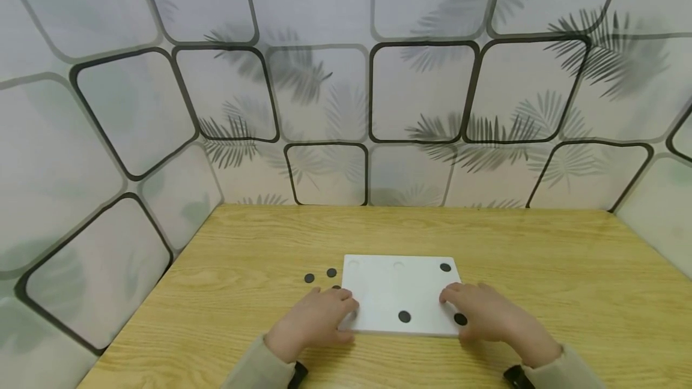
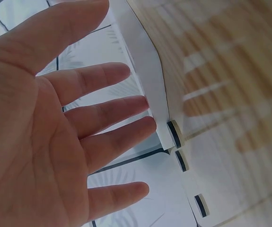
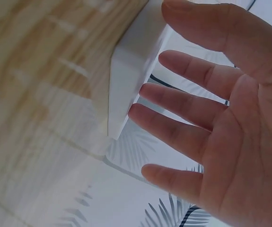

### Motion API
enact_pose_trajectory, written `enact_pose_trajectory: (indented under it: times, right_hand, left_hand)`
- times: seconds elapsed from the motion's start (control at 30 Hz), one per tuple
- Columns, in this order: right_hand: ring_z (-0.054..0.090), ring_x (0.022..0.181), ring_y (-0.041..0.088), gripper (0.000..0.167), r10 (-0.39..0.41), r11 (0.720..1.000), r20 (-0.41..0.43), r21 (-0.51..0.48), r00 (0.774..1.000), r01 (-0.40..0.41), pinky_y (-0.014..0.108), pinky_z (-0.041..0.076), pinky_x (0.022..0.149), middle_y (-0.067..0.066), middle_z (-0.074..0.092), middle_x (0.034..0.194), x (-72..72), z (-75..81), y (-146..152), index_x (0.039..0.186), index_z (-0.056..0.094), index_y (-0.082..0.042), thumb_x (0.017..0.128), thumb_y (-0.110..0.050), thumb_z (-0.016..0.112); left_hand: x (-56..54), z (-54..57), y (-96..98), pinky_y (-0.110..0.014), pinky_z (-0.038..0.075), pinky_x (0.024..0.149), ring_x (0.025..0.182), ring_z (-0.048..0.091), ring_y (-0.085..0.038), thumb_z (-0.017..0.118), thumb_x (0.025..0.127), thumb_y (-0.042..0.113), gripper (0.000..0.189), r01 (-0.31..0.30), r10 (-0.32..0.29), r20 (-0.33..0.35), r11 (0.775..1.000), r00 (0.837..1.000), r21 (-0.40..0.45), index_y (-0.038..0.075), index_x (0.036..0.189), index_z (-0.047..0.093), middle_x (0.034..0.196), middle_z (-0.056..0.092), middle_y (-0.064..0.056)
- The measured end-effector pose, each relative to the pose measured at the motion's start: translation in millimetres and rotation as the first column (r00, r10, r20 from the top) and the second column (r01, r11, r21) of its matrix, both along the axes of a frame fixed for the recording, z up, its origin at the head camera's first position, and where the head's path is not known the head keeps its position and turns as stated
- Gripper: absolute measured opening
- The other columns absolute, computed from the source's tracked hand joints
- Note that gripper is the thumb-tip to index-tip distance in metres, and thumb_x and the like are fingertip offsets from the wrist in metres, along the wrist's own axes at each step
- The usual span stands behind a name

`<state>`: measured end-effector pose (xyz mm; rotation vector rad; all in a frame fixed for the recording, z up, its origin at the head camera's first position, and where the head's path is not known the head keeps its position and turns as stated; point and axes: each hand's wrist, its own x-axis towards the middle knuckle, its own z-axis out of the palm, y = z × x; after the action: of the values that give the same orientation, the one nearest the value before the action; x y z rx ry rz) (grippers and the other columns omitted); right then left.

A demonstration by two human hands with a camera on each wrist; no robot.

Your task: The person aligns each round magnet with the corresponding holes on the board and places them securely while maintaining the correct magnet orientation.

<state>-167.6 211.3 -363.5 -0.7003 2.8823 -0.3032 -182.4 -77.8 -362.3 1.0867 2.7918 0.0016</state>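
A white rectangular board (image 1: pixel 397 293) lies flat on the table. Black discs sit on it at its far right corner (image 1: pixel 445 267), front middle (image 1: pixel 404 316) and near right corner (image 1: pixel 460 319). Faint round recesses show along its far side. At the left end is my left hand (image 1: pixel 320 320), fingertips right at the edge and fingers extended in the left wrist view. My right hand (image 1: pixel 486 316) is at the opposite end; the right wrist view shows its fingers spread, tips at the board's side (image 3: pixel 121 80). Neither hand grips anything.
Left of the board, loose black discs (image 1: pixel 309 278) lie on the wooden table (image 1: pixel 243 269), one partly covered by my left hand in the head view. Patterned cloth walls (image 1: pixel 324 107) stand behind the table and at its sides.
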Motion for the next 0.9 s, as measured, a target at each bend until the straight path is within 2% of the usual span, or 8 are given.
enact_pose_trajectory:
  times: [0.2,0.43,0.6,0.8,0.9]
  right_hand:
    - [0.053,0.088,0.026,0.044,0.009,1.0,0.006,-0.014,1.0,-0.009,0.055,0.033,0.087,0.003,0.055,0.099,0.2,-0.1,1.7,0.098,0.06,-0.004,0.057,-0.009,0.074]
    - [0.053,0.093,0.026,0.043,0.029,1.0,0.004,-0.008,1.0,-0.029,0.054,0.034,0.088,0.004,0.056,0.1,-0.2,-0.3,3.0,0.098,0.061,-0.003,0.058,-0.011,0.075]
    - [0.053,0.093,0.027,0.043,0.028,0.999,0.001,-0.015,1.0,-0.028,0.054,0.034,0.088,0.005,0.056,0.1,-0.3,-0.3,3.4,0.098,0.061,-0.002,0.058,-0.01,0.074]
    - [0.053,0.094,0.027,0.044,0.017,0.999,0.018,-0.029,1.0,-0.017,0.054,0.034,0.089,0.006,0.055,0.101,0.4,1.2,2.9,0.099,0.061,-0.001,0.057,-0.009,0.073]
    - [0.053,0.093,0.027,0.045,0.01,1.0,0.027,-0.029,1.0,-0.009,0.053,0.034,0.089,0.005,0.055,0.102,0.5,1.2,2.8,0.1,0.061,-0.002,0.057,-0.009,0.073]
  left_hand:
    - [0.5,-0.4,0.1,-0.048,0.039,0.086,0.106,0.049,-0.015,0.066,0.076,0.041,0.04,-0.012,0.012,0.0,1.0,1.0,-0.006,0.02,0.109,0.059,0.116,0.052,0.003]
    - [1.2,0.6,-0.4,-0.048,0.039,0.087,0.106,0.049,-0.016,0.066,0.076,0.041,0.041,-0.007,0.007,-0.011,1.0,1.0,0.004,0.02,0.109,0.059,0.115,0.053,0.003]
    - [-0.2,2.4,-3.0,-0.047,0.04,0.086,0.105,0.05,-0.017,0.066,0.076,0.04,0.045,0.002,0.0,-0.05,1.0,0.999,0.026,0.016,0.113,0.058,0.114,0.054,0.001]
    - [-6.5,4.7,-11.4,-0.044,0.042,0.083,0.1,0.053,-0.018,0.065,0.077,0.039,0.046,0.005,0.001,-0.135,0.999,0.991,0.045,0.012,0.114,0.058,0.111,0.056,-0.002]
    - [-9.1,6.0,-15.7,-0.043,0.042,0.082,0.099,0.053,-0.019,0.064,0.078,0.039,0.046,-0.004,0.012,-0.146,0.999,0.989,0.05,0.011,0.114,0.058,0.11,0.056,-0.003]
